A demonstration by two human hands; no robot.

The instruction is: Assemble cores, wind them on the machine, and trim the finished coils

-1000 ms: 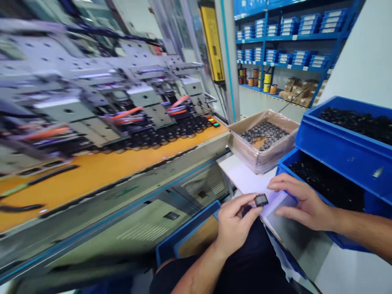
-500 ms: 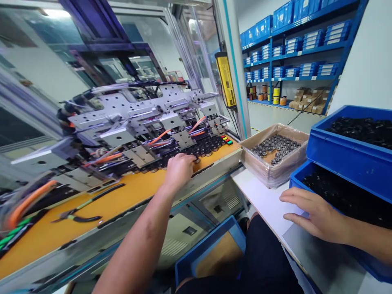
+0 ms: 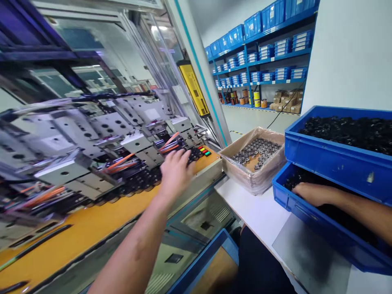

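My left hand (image 3: 177,173) is over the front edge of the machine, its fingers apart and slightly blurred, beside a row of small round black parts (image 3: 137,181). Nothing shows in its grasp. The row runs along the orange work surface (image 3: 122,210) beneath the machine's metal clamp blocks (image 3: 147,153). My right hand (image 3: 315,194) reaches down into the lower blue bin (image 3: 280,192), which holds dark parts. Its fingertips are hidden among them and behind the bin's wall.
A second blue bin (image 3: 330,153) full of black parts sits above the lower one. Left of them, a plastic-lined carton (image 3: 260,185) holds metallic round parts. Coloured buttons (image 3: 204,150) sit at the machine's corner. Below is another blue bin (image 3: 225,239).
The view has turned right. My right hand has moved from beside the lower bin into it. My left hand's fingers have lifted and spread from the black parts.
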